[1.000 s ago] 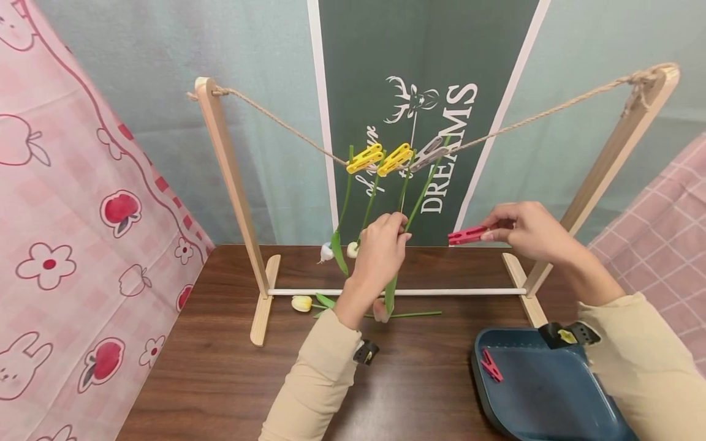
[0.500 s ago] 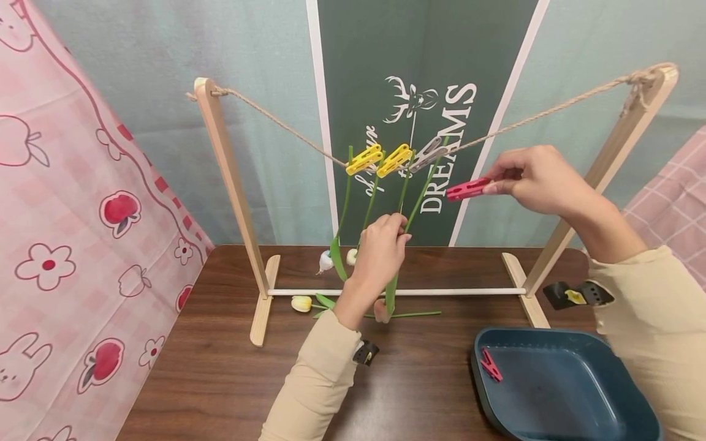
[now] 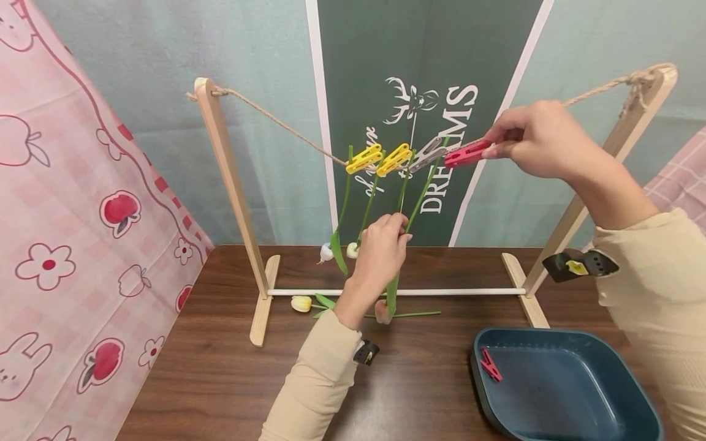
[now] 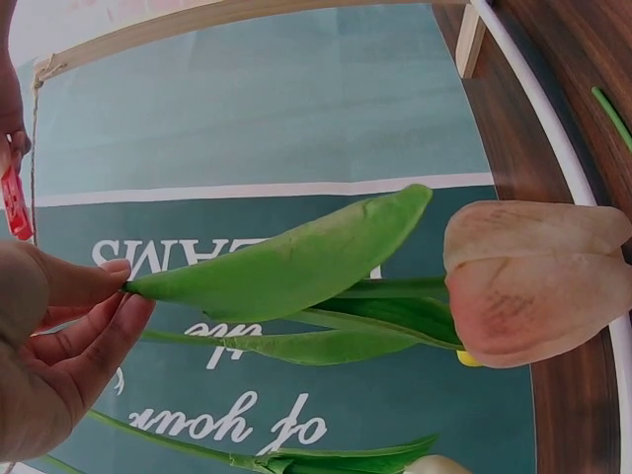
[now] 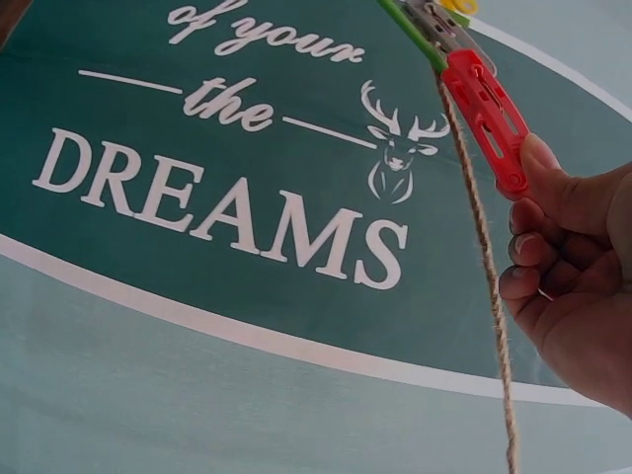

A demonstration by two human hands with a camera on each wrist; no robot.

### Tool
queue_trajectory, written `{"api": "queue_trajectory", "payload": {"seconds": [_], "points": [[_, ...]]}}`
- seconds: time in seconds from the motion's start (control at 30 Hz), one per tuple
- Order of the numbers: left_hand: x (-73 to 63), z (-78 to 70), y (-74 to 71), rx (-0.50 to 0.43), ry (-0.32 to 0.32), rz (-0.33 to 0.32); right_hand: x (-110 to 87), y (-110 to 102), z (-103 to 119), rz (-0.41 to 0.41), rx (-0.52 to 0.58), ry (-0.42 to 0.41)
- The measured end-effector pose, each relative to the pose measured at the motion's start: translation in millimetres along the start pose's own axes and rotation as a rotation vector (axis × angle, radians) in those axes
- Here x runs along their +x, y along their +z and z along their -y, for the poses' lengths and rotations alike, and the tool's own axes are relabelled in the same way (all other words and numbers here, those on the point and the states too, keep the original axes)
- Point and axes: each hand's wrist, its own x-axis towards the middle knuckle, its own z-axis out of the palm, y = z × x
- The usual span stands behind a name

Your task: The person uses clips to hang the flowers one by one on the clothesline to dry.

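Note:
My left hand [image 3: 380, 251] pinches an artificial tulip by its green stem [image 3: 423, 191]. The tulip's pale pink head [image 4: 538, 281] hangs downward, below a broad leaf [image 4: 296, 262]. The top of the stem stands against the rope [image 3: 276, 124], just right of a grey clothespin [image 3: 427, 154]. Between thumb and fingers, my right hand [image 3: 540, 138] holds a red clothespin [image 3: 466, 154], its tip at the rope beside that stem in the right wrist view [image 5: 484, 118]. Two yellow clothespins [image 3: 364, 160] sit farther left on the rope, with tulips hanging there.
Wooden posts [image 3: 231, 184] on feet carry the rope, joined low by a white rod [image 3: 458, 292]. A yellow tulip [image 3: 301, 304] lies on the brown table [image 3: 220, 380]. A blue tray [image 3: 557, 392] at the right holds another red clothespin [image 3: 491, 365].
My right hand has risen with the red clothespin from well below the rope up to the rope, beside the stem. The left hand stays in place on the tulip.

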Motion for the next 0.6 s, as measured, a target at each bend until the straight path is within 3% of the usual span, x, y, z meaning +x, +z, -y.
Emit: {"api": "queue_trajectory", "payload": {"seconds": [0.6], "points": [[1.1, -1.2, 1.9, 0.008, -0.012, 0.006, 23.4, -9.6, 2.3, 0.023, -0.101, -0.021]]}}
